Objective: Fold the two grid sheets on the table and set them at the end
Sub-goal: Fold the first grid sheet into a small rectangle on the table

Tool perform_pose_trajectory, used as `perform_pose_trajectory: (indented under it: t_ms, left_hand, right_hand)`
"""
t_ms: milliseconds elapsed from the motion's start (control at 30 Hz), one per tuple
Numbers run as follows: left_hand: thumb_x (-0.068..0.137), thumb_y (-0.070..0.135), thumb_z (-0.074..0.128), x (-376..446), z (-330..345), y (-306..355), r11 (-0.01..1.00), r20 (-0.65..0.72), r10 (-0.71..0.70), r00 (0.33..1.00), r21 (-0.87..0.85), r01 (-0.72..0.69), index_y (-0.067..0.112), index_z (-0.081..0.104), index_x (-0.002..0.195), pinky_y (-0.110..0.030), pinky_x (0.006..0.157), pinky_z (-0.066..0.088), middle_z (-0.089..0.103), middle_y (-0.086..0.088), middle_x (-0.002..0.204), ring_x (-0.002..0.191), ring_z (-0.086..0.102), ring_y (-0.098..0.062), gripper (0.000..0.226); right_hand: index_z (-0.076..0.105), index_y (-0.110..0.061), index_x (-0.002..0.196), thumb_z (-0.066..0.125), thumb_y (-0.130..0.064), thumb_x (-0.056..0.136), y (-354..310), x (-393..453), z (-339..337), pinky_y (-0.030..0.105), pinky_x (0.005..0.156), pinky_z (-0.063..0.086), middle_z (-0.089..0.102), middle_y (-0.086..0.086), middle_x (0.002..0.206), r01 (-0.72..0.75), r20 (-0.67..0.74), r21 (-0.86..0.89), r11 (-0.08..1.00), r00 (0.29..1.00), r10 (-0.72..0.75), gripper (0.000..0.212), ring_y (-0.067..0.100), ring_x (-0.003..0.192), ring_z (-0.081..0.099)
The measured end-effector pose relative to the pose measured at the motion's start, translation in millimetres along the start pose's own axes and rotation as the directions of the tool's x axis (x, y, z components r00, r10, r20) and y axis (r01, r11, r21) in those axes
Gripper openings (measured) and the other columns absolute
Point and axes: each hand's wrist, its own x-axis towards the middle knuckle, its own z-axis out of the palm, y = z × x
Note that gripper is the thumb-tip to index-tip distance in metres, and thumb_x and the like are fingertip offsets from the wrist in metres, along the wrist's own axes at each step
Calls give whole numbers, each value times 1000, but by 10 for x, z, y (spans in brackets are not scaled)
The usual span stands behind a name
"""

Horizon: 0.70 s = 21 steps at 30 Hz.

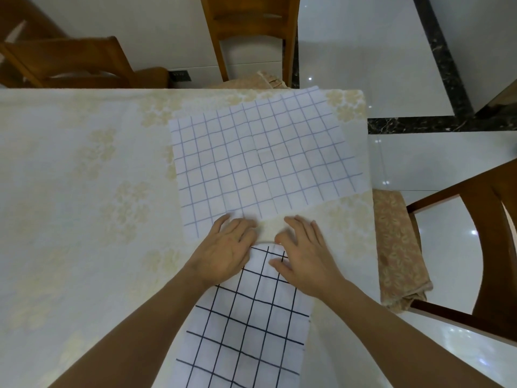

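A white sheet with a pale blue grid (pixel 260 161) lies spread flat at the table's far right corner. Nearer to me a white sheet with a bold dark grid (pixel 246 326) lies in a long narrow strip running toward me. My left hand (pixel 226 247) and my right hand (pixel 303 256) rest side by side, fingers straight, on the strip's far end. The left fingertips reach the near edge of the blue-grid sheet; the right fingertips lie on bare tablecloth.
A cream floral tablecloth (pixel 84 205) covers the table. Wooden chairs stand at the far side (pixel 249 32), the far left (pixel 70 63) and the right (pixel 475 247). The right chair has a beige cushion (pixel 397 247). Glossy white floor tiles lie beyond the table's right edge.
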Motion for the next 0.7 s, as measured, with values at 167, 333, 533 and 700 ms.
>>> perform_pose_trajectory:
  t_ms: [167,333,533,700]
  left_hand:
    - [95,24,44,-18,-52,-23,1000,-14,4,1000,-14,-4,15,58,103,-45,110,36,62,-1,116,107,59,-19,18]
    - [93,29,37,2,-56,-6,996,36,-50,998,-74,53,18,55,99,-44,110,35,62,3,92,87,60,-18,22]
    - [91,34,39,85,-50,-19,997,81,-49,995,-58,54,21,60,111,-49,110,35,65,6,95,93,61,-17,31]
    - [95,30,43,85,-41,-29,999,25,-29,999,-32,30,23,64,94,-48,109,38,59,5,89,87,59,-16,23]
  right_hand:
    - [56,-16,108,43,-49,89,11,68,17,58,119,17,32,15,153,15,42,-20,1000,999,-14,40,35,147,19]
    - [62,-13,105,55,-38,90,13,50,15,61,116,22,37,15,150,48,42,-86,995,998,-44,30,36,145,25]
    - [65,-17,102,64,-33,88,53,21,-26,61,115,24,46,11,144,83,-22,-61,995,996,-85,21,33,143,30]
    - [71,-23,94,58,-39,90,95,30,-79,56,117,23,50,1,144,122,-58,32,992,991,-120,21,26,142,35]
